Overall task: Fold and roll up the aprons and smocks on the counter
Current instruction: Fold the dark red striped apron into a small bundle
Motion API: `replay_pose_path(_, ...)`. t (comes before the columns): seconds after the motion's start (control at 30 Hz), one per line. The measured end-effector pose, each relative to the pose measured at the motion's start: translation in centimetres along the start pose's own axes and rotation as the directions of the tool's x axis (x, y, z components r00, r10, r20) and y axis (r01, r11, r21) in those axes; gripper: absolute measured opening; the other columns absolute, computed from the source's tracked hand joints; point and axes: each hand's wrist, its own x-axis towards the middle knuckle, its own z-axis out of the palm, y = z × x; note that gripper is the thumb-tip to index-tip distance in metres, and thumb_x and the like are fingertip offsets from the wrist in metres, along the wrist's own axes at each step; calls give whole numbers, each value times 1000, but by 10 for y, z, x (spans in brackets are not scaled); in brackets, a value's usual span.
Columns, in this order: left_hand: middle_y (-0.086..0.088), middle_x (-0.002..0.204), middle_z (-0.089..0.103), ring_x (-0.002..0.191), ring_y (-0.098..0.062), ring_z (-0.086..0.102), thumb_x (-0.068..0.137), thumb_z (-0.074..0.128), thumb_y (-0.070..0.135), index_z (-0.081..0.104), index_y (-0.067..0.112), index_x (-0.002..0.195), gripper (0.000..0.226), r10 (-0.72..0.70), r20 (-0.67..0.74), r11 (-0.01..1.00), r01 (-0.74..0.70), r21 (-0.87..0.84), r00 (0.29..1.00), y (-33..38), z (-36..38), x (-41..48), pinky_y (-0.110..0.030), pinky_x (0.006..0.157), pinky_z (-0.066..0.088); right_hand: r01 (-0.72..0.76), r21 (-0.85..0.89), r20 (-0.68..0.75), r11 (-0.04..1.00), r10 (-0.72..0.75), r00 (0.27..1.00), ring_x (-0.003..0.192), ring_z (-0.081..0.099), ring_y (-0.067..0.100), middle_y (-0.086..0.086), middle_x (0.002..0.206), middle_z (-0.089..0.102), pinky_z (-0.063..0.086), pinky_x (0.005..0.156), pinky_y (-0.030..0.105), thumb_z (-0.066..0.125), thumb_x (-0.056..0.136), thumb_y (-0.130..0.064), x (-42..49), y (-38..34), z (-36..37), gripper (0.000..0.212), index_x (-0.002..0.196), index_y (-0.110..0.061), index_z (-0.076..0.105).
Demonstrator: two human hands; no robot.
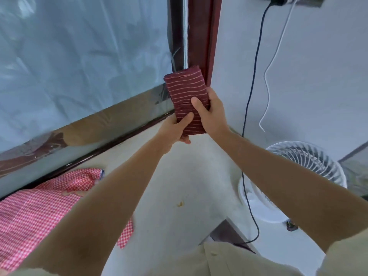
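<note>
A red checked smock lies spread on the counter at lower left. At centre, the left hand grips the lower end of the rolled maroon apron (thin pale stripes), held upright. The right hand wraps its middle.

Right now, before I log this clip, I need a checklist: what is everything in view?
striped roll: one, maroon with pale stripes, held up before the window frame
checked cloth: one, red and white, lying on the counter at left
counter: one, pale, below the arms
window: one, covered with clear film, upper left
frame post: one, dark red, behind the roll
fan: one, white, lower right
dark cable: one, hanging down the wall
white cable: one, hanging beside it
left hand: grips the roll's lower end
right hand: grips the roll's right side
</note>
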Motion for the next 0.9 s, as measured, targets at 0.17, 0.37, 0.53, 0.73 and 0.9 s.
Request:
replay_pose_path(0.17,1,75,64,52,-9,56,94,59,41,58,13,118,37,9,48,999,-7,-42,999,36,18,15,-28,59,55,42,-1,-35,999,-42,999,98,66,20,8,108,68,55,90,38,59,96,-19,27,-21,-32,27,119,-6,55)
replay_pose_path(0.37,-7,105,71,93,-23,69,87,62,50,60,22,119,43,333,63,927,-339,162,941,108,38,40,-43,76,60,-51,336,-123,940,98,988,105,68,26,13,117,68,56,90,38,63,94,-14,56,-71,-79,27,120,-5,59)
replay_pose_path(0.53,1,97,69,84,-16,68,94,55,48,59,21,118,36,517,189,802,-549,235,835,167,67,48,-30,56,54,-169,308,-103,936,210,972,92,71,15,2,105,73,57,80,30,65,93,-31,74,-124,-130,21,107,-16,64)
replay_pose_path(0.73,-6,104,68,85,-16,67,99,52,35,58,11,119,32,485,270,857,-514,44,832,215,112,55,-29,72,58,2,240,-321,971,77,944,100,70,24,9,112,71,56,91,40,65,92,-14,85,-165,-173,30,121,-5,62)
replay_pose_path(0.9,2,119,65,101,-12,64,98,52,42,52,26,123,30,419,390,886,-463,22,820,245,140,50,-32,80,57,58,189,-400,980,23,916,96,70,24,10,107,72,57,86,37,62,93,-7,87,-189,-199,23,116,-3,64)
